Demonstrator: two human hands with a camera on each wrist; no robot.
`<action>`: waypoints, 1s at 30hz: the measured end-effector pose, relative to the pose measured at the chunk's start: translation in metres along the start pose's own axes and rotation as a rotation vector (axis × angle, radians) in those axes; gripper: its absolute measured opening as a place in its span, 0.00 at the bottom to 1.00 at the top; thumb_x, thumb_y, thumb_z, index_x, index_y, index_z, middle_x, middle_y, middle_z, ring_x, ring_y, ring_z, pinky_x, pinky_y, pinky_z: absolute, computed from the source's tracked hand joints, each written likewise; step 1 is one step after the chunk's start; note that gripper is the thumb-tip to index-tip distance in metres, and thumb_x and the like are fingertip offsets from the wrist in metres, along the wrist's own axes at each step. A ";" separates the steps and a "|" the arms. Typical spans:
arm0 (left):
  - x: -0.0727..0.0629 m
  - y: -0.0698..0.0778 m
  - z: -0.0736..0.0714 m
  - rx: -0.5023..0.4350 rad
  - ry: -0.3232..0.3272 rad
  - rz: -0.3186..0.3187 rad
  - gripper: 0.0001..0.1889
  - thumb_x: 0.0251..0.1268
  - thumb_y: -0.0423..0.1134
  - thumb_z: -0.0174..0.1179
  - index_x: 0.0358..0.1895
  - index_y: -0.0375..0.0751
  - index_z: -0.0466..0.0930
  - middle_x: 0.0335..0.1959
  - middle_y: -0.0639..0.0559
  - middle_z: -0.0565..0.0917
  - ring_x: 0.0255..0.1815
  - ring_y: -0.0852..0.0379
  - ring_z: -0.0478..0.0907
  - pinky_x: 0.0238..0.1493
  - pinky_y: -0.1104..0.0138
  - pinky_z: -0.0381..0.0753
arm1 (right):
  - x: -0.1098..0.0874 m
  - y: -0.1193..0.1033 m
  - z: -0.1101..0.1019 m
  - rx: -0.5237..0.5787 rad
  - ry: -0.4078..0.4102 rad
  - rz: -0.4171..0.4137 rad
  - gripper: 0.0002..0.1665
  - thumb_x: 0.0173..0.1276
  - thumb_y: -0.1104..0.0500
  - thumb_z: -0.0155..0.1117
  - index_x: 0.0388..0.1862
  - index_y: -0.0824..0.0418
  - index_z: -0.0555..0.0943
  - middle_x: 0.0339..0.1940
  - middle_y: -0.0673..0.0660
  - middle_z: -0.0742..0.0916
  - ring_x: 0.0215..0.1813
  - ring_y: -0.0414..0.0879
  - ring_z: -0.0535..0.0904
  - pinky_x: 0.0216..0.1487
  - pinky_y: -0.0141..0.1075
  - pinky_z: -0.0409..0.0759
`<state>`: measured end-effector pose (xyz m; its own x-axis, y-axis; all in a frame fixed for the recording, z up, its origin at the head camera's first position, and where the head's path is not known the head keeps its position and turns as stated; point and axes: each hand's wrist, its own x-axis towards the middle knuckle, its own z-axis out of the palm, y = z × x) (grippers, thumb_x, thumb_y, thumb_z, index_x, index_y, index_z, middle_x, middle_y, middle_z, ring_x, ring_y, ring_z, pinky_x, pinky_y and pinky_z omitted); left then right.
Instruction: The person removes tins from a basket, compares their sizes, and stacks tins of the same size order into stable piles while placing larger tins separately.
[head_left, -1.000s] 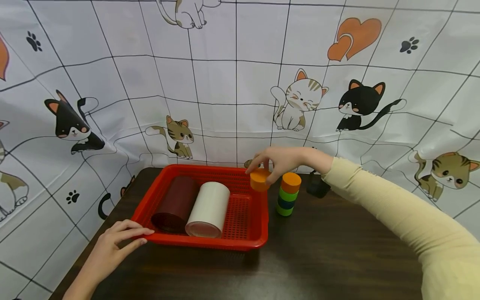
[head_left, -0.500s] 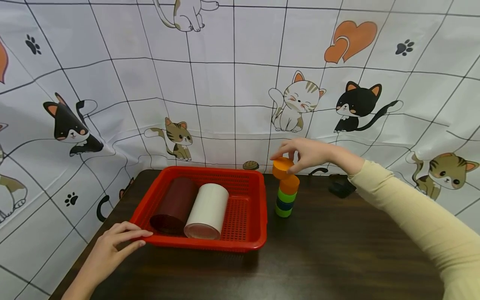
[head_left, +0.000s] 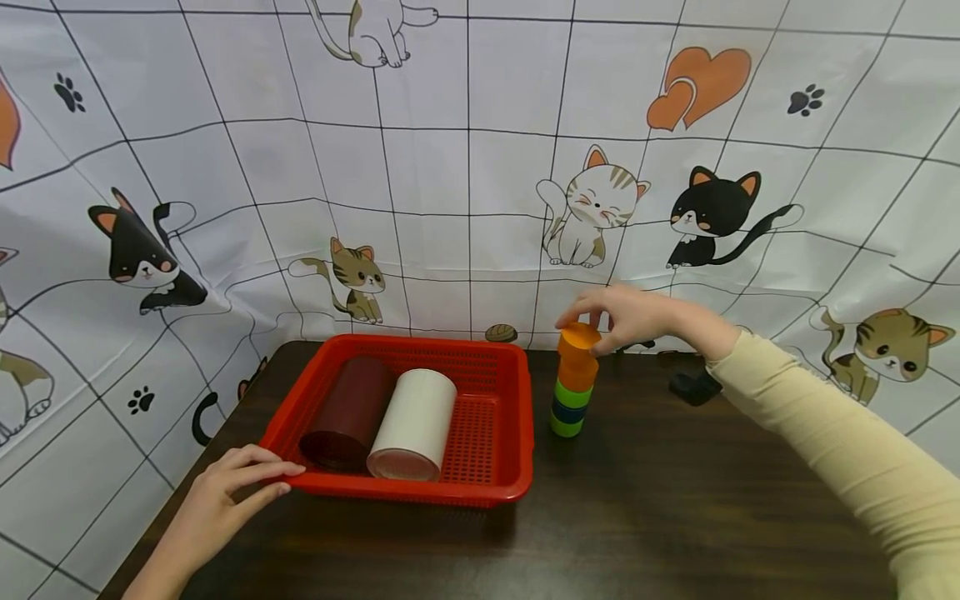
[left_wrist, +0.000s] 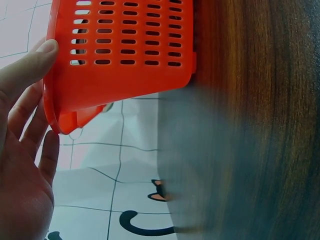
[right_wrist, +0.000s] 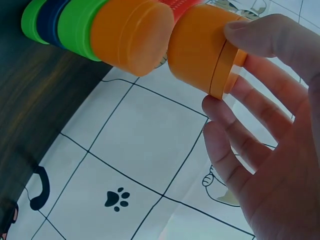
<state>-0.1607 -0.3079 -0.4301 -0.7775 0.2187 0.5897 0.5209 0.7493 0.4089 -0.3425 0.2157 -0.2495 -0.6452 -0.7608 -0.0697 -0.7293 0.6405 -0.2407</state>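
My right hand (head_left: 626, 321) pinches a small orange lidded jar (right_wrist: 200, 50) by its lid, thumb on one side and fingers on the other. It hangs over an upright stack of similar jars: an orange jar (right_wrist: 131, 35) on top, then green jar (head_left: 573, 398), navy and green bands below. In the right wrist view a narrow gap shows between the held jar and the stack. My left hand (head_left: 225, 500) holds the front left corner of a red plastic basket (head_left: 495, 492) by its rim, as the left wrist view also shows. The basket stands on the table.
Inside the basket lie a dark maroon cylinder (head_left: 352, 408) and a white cylinder (head_left: 416, 421), side by side. Behind my right wrist a black object (head_left: 693, 387) sits near the back edge of the dark wooden table (head_left: 637, 517). A cat-print sheet (head_left: 465, 183) hangs behind.
My right hand has carried the orange jar from above the basket's right rim rightward to above the stack, then slightly lower. The left hand has stayed on the basket rim.
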 end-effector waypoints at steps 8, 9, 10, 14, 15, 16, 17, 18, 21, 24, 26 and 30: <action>0.001 0.001 0.001 -0.009 0.001 0.007 0.24 0.42 0.27 0.75 0.43 0.59 0.89 0.39 0.66 0.81 0.42 0.76 0.68 0.39 0.78 0.65 | -0.001 0.001 0.003 0.030 -0.030 0.008 0.29 0.58 0.64 0.68 0.60 0.50 0.81 0.56 0.53 0.82 0.49 0.47 0.76 0.46 0.40 0.79; 0.001 0.001 0.001 -0.013 0.001 0.007 0.24 0.42 0.27 0.75 0.43 0.59 0.89 0.38 0.66 0.81 0.41 0.76 0.68 0.39 0.77 0.66 | -0.001 0.001 0.003 0.033 -0.031 0.009 0.29 0.58 0.64 0.69 0.60 0.50 0.81 0.57 0.53 0.82 0.49 0.47 0.76 0.46 0.40 0.79; 0.001 0.001 0.001 -0.014 0.000 0.005 0.24 0.42 0.27 0.75 0.43 0.59 0.89 0.38 0.66 0.81 0.41 0.76 0.68 0.38 0.77 0.66 | -0.002 0.001 0.004 0.035 -0.031 0.011 0.29 0.58 0.64 0.68 0.60 0.49 0.81 0.57 0.52 0.82 0.49 0.47 0.76 0.46 0.40 0.78; 0.000 0.001 0.001 -0.005 -0.005 -0.007 0.24 0.43 0.28 0.75 0.43 0.60 0.89 0.38 0.67 0.81 0.41 0.76 0.68 0.38 0.77 0.66 | -0.003 0.003 0.006 0.042 -0.033 0.021 0.30 0.57 0.65 0.68 0.60 0.49 0.81 0.58 0.52 0.82 0.50 0.47 0.76 0.46 0.40 0.78; 0.000 0.000 0.001 0.000 -0.008 -0.013 0.24 0.43 0.28 0.75 0.43 0.61 0.89 0.39 0.67 0.81 0.41 0.76 0.68 0.38 0.76 0.66 | -0.003 0.003 0.007 0.046 -0.031 0.017 0.30 0.57 0.65 0.68 0.60 0.49 0.80 0.58 0.52 0.82 0.50 0.47 0.76 0.46 0.41 0.79; 0.000 0.000 0.000 0.001 -0.008 -0.012 0.24 0.43 0.28 0.75 0.43 0.61 0.89 0.39 0.67 0.81 0.41 0.76 0.68 0.38 0.77 0.66 | -0.003 0.003 0.007 0.048 -0.030 0.016 0.30 0.57 0.66 0.68 0.60 0.48 0.80 0.59 0.52 0.81 0.51 0.47 0.76 0.47 0.42 0.80; 0.000 0.000 0.000 -0.001 -0.007 -0.007 0.24 0.43 0.28 0.75 0.43 0.60 0.89 0.39 0.67 0.81 0.41 0.76 0.68 0.39 0.77 0.66 | -0.003 0.004 0.008 0.051 -0.030 0.013 0.30 0.58 0.66 0.68 0.60 0.49 0.80 0.59 0.52 0.81 0.51 0.47 0.76 0.47 0.44 0.80; 0.001 0.000 0.000 -0.001 -0.007 -0.004 0.24 0.43 0.28 0.75 0.43 0.60 0.89 0.39 0.67 0.81 0.42 0.76 0.68 0.39 0.77 0.66 | -0.003 0.004 0.009 0.053 -0.030 0.013 0.30 0.58 0.66 0.68 0.60 0.48 0.80 0.59 0.52 0.81 0.51 0.47 0.77 0.47 0.44 0.80; 0.001 0.000 0.000 -0.004 -0.005 0.000 0.24 0.42 0.27 0.75 0.43 0.60 0.89 0.38 0.66 0.81 0.41 0.76 0.68 0.39 0.77 0.66 | -0.004 0.004 0.010 0.065 -0.030 0.009 0.30 0.58 0.67 0.68 0.60 0.49 0.80 0.59 0.52 0.81 0.52 0.48 0.77 0.48 0.43 0.80; 0.001 0.001 -0.001 0.001 -0.006 -0.002 0.24 0.43 0.27 0.75 0.43 0.60 0.89 0.39 0.67 0.81 0.42 0.77 0.68 0.39 0.77 0.66 | -0.004 0.004 0.011 0.081 -0.035 0.010 0.30 0.58 0.68 0.67 0.60 0.49 0.80 0.60 0.52 0.81 0.52 0.48 0.77 0.48 0.43 0.79; 0.000 0.001 -0.001 0.000 -0.006 -0.005 0.24 0.43 0.27 0.75 0.43 0.60 0.89 0.39 0.67 0.81 0.42 0.77 0.68 0.39 0.77 0.66 | -0.004 0.004 0.011 0.093 -0.038 0.011 0.30 0.58 0.68 0.66 0.60 0.49 0.80 0.60 0.52 0.81 0.53 0.48 0.76 0.49 0.46 0.80; 0.000 0.001 -0.001 -0.005 -0.008 -0.007 0.24 0.43 0.28 0.75 0.43 0.60 0.89 0.39 0.67 0.81 0.42 0.76 0.68 0.38 0.76 0.67 | -0.005 0.006 0.011 0.105 -0.039 0.015 0.31 0.58 0.69 0.65 0.60 0.49 0.80 0.60 0.52 0.81 0.53 0.48 0.76 0.51 0.49 0.80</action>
<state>-0.1601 -0.3079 -0.4294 -0.7836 0.2184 0.5816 0.5174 0.7477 0.4163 -0.3410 0.2217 -0.2617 -0.6454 -0.7557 -0.1112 -0.6899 0.6392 -0.3397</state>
